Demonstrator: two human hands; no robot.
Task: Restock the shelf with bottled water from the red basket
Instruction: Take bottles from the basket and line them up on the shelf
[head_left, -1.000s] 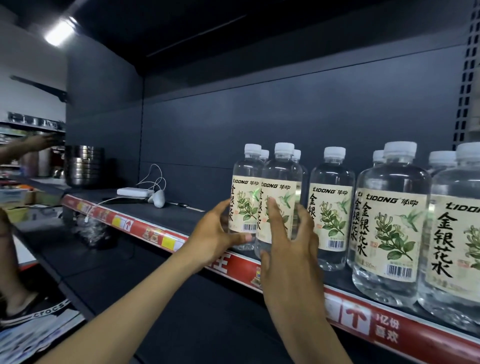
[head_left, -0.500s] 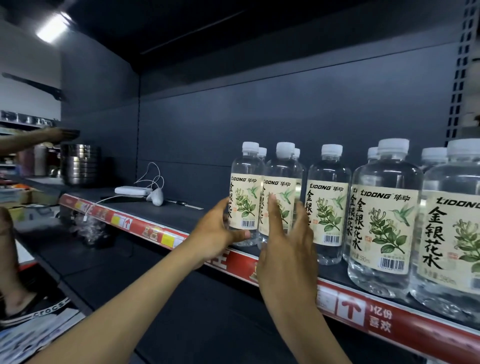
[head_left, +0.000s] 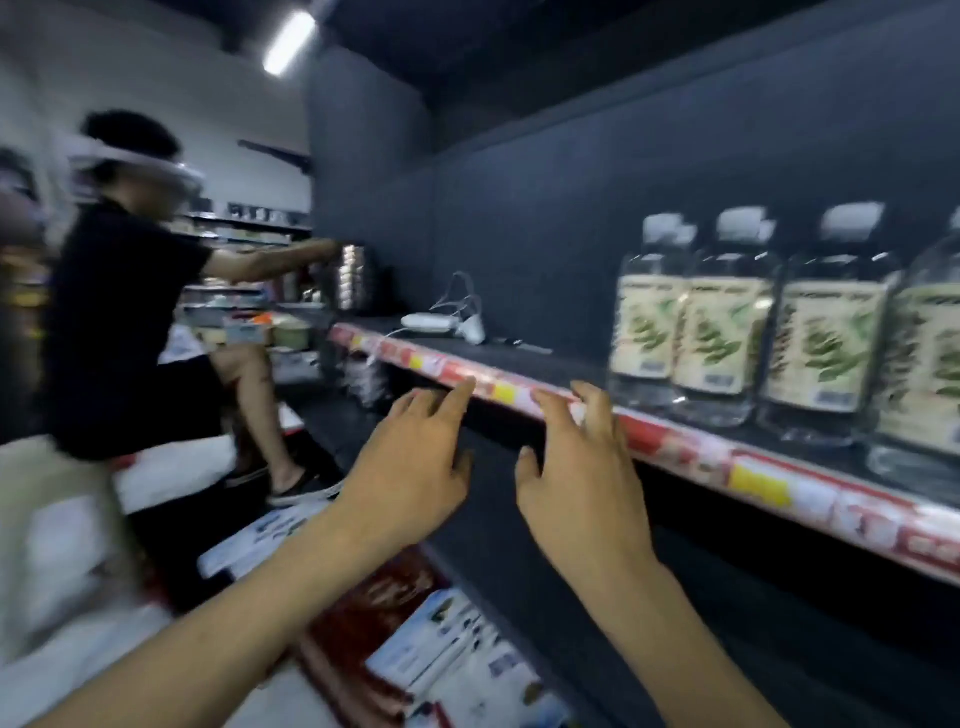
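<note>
While motion blur softens the whole head-camera view, two bare forearms reach in from the bottom edge. The left hand (head_left: 410, 467) and the right hand (head_left: 576, 478) are side by side and apart from each other, with fingers spread and loosely bent, holding nothing. Both sit before the front edge of a dark shelf (head_left: 545, 364), left of the water. The left index fingertip overlaps the red price strip (head_left: 675, 441), but I cannot tell whether it touches.

Four bottles (head_left: 727, 332) of clear water stand upright in a front row at the right end of that shelf, the fourth cut off by the frame edge. Two more white caps peek out behind them. Each bottle has a cream label with a green leafy sprig, and its writing is too blurred to read. The strip carries yellow tags, also unreadable.

Farther left on the shelf are one white charger (head_left: 428, 322) with a looped cable and one stack of steel bowls (head_left: 353, 280). One person (head_left: 119, 312) in a black top reaches toward the bowls. One ceiling light (head_left: 288, 44) glows above. Red-and-white printed packs (head_left: 441, 649) lie below the hands.
</note>
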